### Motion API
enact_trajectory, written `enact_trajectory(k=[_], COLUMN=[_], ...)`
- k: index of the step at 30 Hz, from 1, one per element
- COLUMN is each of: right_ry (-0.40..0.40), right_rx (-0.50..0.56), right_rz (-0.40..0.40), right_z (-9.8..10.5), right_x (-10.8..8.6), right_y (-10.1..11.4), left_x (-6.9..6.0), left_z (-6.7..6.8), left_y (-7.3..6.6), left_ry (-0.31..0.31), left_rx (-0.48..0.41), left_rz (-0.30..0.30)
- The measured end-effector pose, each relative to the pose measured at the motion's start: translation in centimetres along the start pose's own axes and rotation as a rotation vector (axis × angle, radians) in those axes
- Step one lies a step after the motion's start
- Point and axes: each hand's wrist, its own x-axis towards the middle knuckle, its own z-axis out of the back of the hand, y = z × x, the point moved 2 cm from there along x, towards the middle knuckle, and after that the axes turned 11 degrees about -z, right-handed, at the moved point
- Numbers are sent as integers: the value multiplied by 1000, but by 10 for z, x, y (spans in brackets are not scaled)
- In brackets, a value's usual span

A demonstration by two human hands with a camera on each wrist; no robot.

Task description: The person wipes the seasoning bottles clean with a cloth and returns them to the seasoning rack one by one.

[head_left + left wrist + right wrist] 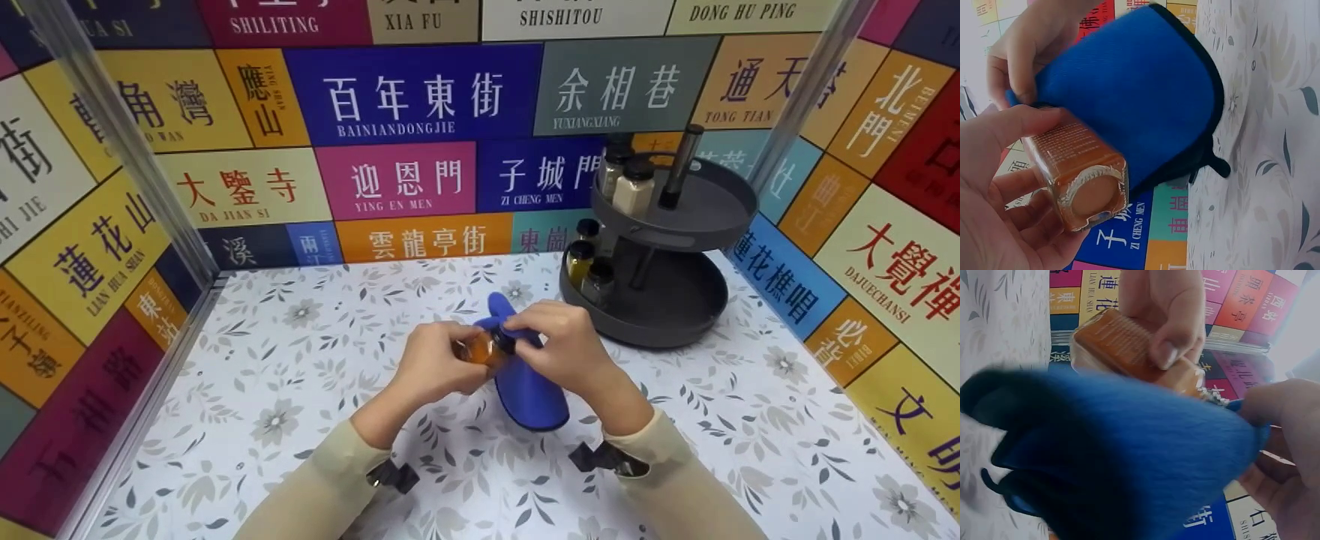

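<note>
Your left hand [430, 361] grips the amber jar [1086, 160], thumb and fingers round its sides; your right hand [564, 346] pinches the blue cloth [531, 401] by the jar's dark cap [505, 342]. Both things are above the flowered table [315, 360], left of the two-tier rack [651, 330].

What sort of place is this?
Probably a small staged booth: panels printed with Chinese characters surround a floral-patterned tabletop, metal posts run up its corners, and a dark two-tier tray holds capped jars.
</note>
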Motion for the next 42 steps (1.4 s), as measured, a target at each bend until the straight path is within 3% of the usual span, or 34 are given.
enact_trajectory(k=[6,9,14,20,24,28,31,36,42], right_ry=[49,73,30,85,108,37,-2,41,48], right_rx=[-68,-33,-11,-99,-37,38,19,-51,43], right_rz=[-14,13,26,-23,22,55,20,-9,54], right_z=[1,4,0,-1,4,3,-1,0,3], right_x=[1,1,1,1,1,1,1,1,0], right_y=[1,4,3,2,6,7,4,3,9], left_x=[0,0,-1,0,0,1,1,1,1], left_z=[0,0,-2,1,1,-2,-1,5,5], left_y=[1,1,0,3,5,3,2,3,2], left_ry=[-18,-14,17,-31,-30,0,9,-31,7], left_rx=[-29,-27,-4,-13,-22,-5,-6,-43,-8], left_rz=[40,49,21,52,57,33,29,76,46])
